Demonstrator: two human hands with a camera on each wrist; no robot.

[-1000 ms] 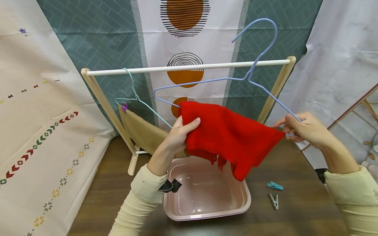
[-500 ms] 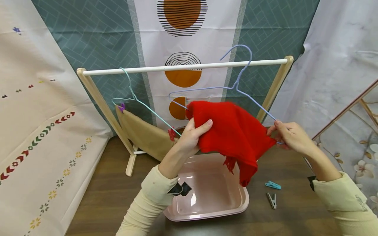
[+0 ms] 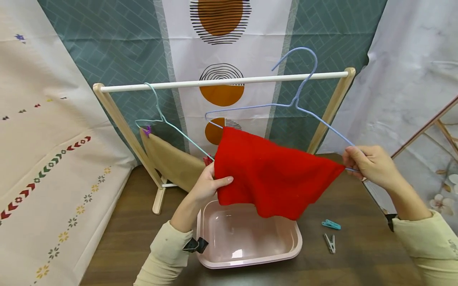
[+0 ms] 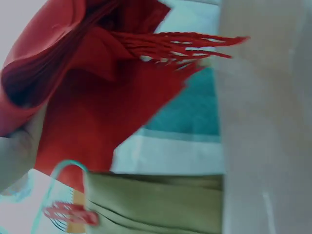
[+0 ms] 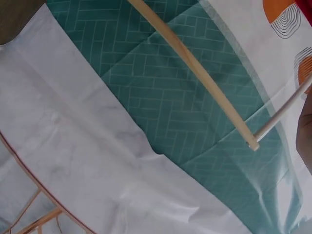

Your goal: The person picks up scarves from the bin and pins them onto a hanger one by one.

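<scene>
A red fringed scarf (image 3: 275, 171) is draped over the lower bar of a periwinkle wire hanger (image 3: 304, 81), its front panel spread fairly flat. My left hand (image 3: 203, 186) pinches the scarf's left edge, thumb in front and the other fingers behind the cloth. At the hanger's right corner, my right hand (image 3: 370, 163) grips the wire close to the scarf's right tip. In the left wrist view the scarf's folded layers (image 4: 92, 97) and fringe (image 4: 190, 44) show. Only a sliver of the right hand (image 5: 304, 134) appears in the right wrist view.
Behind stands a wooden drying rack with a white rail (image 3: 222, 82). On its left hangs a mint hanger (image 3: 161, 111) with a tan cloth (image 3: 168, 159) held by clothespins. Below are a pink basin (image 3: 247, 234), a blue clothespin (image 3: 330, 224) and a grey clothespin (image 3: 330, 243).
The hands first came closer together and the scarf bunched. Since then my left hand has moved left and down, my right hand to the right, and the scarf is spread flatter.
</scene>
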